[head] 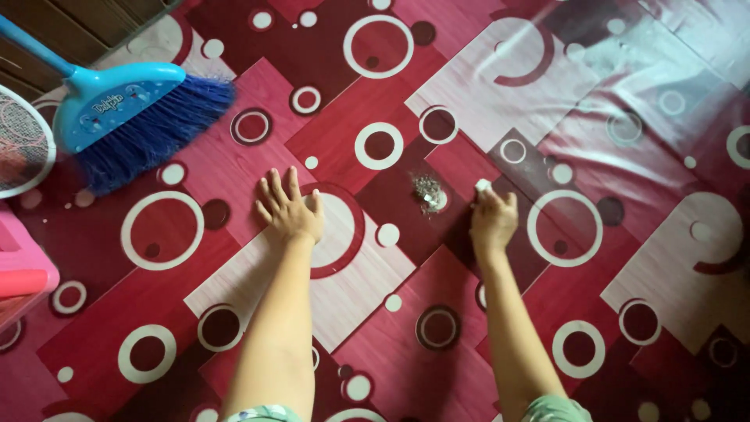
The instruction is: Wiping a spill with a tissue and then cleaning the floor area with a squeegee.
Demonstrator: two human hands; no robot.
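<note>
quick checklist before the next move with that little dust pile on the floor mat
1. Small grey dust pile gathered in one spot on the red circle-patterned floor mat: ok.
2. Right hand pinching a small white piece beside the pile: ok.
3. Left hand flat on the mat, apart from the pile: ok.
4. Blue plastic broom lying at upper left, in no hand: ok.
5. Dustpan in view: cannot tell.

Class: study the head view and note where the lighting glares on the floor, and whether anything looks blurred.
Head view: glare washes out the patterned floor covering at upper right; the broom bristles look slightly soft; the left hand, right hand and small debris pile are fairly sharp, with soft shadows.
</note>
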